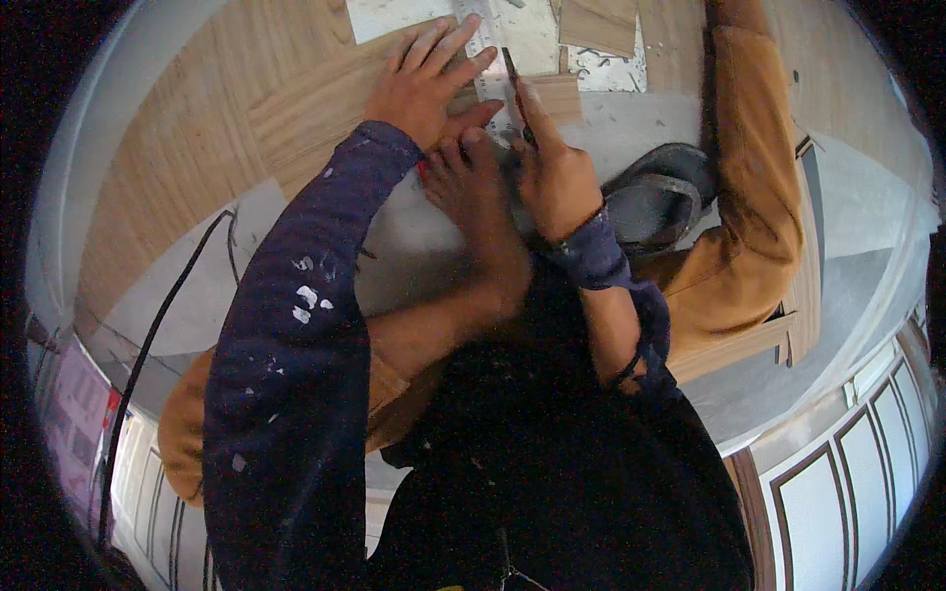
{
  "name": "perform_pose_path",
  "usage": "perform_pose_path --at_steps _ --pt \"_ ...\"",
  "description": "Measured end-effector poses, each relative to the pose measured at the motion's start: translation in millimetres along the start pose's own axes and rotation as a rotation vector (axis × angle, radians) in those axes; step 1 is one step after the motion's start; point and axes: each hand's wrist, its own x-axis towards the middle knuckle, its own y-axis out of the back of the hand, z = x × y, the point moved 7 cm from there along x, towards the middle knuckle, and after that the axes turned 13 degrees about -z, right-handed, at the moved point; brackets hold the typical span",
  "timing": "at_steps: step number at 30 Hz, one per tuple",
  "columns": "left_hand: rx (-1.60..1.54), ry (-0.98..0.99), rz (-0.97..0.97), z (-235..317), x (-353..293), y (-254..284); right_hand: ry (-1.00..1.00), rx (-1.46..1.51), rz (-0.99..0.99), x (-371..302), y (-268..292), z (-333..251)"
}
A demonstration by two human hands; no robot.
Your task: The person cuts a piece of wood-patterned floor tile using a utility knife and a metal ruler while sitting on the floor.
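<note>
We press our left hand (426, 81) flat, fingers spread, on a long metal ruler (485, 61) that lies across a sheet of light wood-grain laminate (296, 113). The palm rests on the laminate and the fingertips reach over the ruler's edge, so this hand grips nothing; it only bears down.

Our right hand (554, 175) is clenched around a slim dark cutting knife (516, 91), whose blade points away from us and runs right along the ruler's right edge. The tip meets the laminate just beside the ruler; we cannot tell how deep it sits.

Between our two hands lies a bare foot (475, 192), its toes pressing on the near end of the ruler and touching the heel of our left hand. Whose foot it is we cannot say for certain.

Our left arm wears a dark blue sleeve (296, 345) flecked with white paint; the right sleeve is pushed up to the forearm.

The laminate sheet rests on a pale grey floor (631, 123). To the right of the knife hand, a grey sandal (658, 197) sits on the floor, near a limb in mustard-orange cloth (754, 187). A black cable (163, 315) curves across the floor at our left. Smaller offcuts of laminate (597, 22) lie beyond the ruler's far end.
</note>
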Motion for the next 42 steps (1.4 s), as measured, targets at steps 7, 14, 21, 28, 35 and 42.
perform_pose_path --at_steps 7,14,21,28,35,42 --pt "-0.045 0.015 -0.027 -4.0 -1.6 -5.5 0.033 -0.012 0.01 6.0 -3.4 2.4" --pt "-0.042 0.004 -0.041 -6.1 -1.5 -12.9 -0.048 -0.012 -0.01 5.7 -9.5 8.9" --pt "0.046 0.022 -0.067 2.9 2.4 -4.3 -0.05 -0.018 -0.012 -2.5 -4.0 5.3" --pt "-0.056 -0.022 0.008 -5.7 -0.5 -4.0 -0.034 -0.071 -0.035 -0.2 -8.3 3.6" --pt "-0.085 0.015 -0.02 -4.9 -4.5 -11.2 0.011 -0.028 0.003 1.4 -8.4 1.7" --pt "-0.039 -0.004 -0.027 -6.2 1.6 -10.4 0.011 -0.028 0.019 0.3 -4.1 1.7"
